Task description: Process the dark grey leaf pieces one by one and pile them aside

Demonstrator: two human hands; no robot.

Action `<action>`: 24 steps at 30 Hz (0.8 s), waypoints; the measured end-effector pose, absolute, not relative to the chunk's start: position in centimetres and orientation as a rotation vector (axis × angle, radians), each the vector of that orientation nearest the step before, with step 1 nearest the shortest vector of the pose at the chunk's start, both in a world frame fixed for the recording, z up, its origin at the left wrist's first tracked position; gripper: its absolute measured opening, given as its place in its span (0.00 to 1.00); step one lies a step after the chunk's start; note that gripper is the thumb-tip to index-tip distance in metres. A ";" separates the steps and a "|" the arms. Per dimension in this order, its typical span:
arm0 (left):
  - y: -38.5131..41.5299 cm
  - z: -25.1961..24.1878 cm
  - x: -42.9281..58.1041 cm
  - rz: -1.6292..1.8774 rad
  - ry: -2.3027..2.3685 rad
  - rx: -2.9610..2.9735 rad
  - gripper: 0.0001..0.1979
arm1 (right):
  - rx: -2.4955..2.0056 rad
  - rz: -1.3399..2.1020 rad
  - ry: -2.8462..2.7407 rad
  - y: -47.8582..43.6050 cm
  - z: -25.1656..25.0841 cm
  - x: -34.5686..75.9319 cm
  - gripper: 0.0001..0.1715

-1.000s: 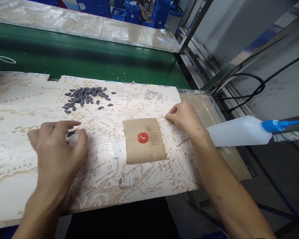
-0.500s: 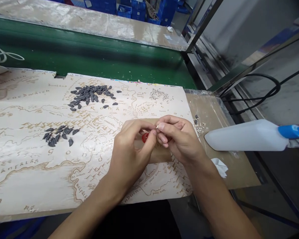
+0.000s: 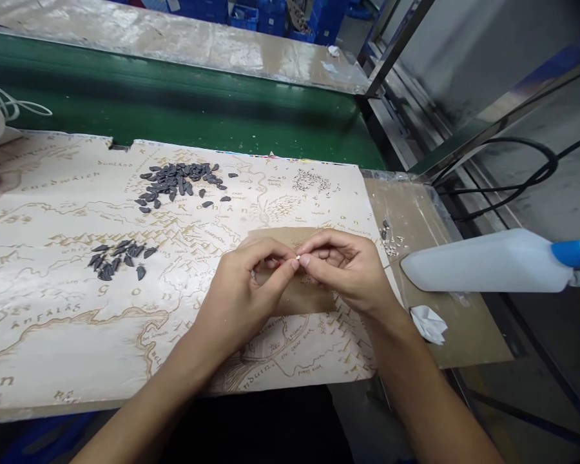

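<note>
My left hand (image 3: 249, 274) and my right hand (image 3: 348, 267) meet at the fingertips over a brown sheet (image 3: 304, 304). Thumb and forefinger of each are pinched together on a tiny pale piece (image 3: 298, 258), too small to name. A bit of something red (image 3: 277, 264) shows behind my left fingers, mostly hidden. Beyond my hands lies a scatter of tiny black-and-white pieces (image 3: 312, 180). To the left are a large heap of dark, curved flat pieces (image 3: 181, 179) and a smaller group of the same dark pieces (image 3: 120, 258).
A map-printed paper (image 3: 67, 348) covers the table. On the right lie a white bottle with a blue cap (image 3: 483, 261), crumpled white tissue (image 3: 428, 324) and more tiny pieces (image 3: 391, 243). A green belt (image 3: 212, 116) runs behind; black cables (image 3: 507, 193) hang at right.
My fingertips have closed in on the tiny pale piece, and the red thing is now more hidden behind my left fingers. The camera view has shifted slightly.
</note>
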State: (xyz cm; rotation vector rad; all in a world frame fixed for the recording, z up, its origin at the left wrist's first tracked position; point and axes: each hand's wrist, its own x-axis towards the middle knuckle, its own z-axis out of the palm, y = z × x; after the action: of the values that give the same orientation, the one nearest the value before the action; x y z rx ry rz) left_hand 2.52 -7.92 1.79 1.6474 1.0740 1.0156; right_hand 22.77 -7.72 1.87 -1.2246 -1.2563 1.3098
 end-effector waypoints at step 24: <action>2.3 -2.7 -4.7 0.876 1.813 2.152 0.12 | -1.414 0.783 -1.954 -8.4 2.3 23.2 0.09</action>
State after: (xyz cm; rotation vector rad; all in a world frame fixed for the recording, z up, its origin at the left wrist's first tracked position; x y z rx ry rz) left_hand -4.66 2.34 -2.74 2.1524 1.8132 0.8760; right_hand 23.23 -8.37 2.35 -1.4139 -1.9541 0.7829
